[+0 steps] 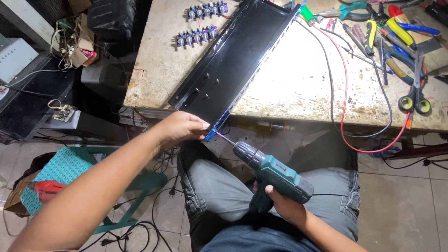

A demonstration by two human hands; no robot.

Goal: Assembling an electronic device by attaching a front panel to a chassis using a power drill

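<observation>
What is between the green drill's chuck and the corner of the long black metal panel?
Only the drill's thin bit, seen in the head view. It bridges the gap to the black panel's blue-edged corner, which the left hand steadies while the right hand grips the drill.

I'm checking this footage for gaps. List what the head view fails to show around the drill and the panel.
- Drill bit tip: hidden behind the left hand at the black panel corner.
- Right hand: fingers hidden behind the drill grip.
- Panel's far end: cut off by the top edge.
- Circuit boards: parts too small to tell.
</observation>
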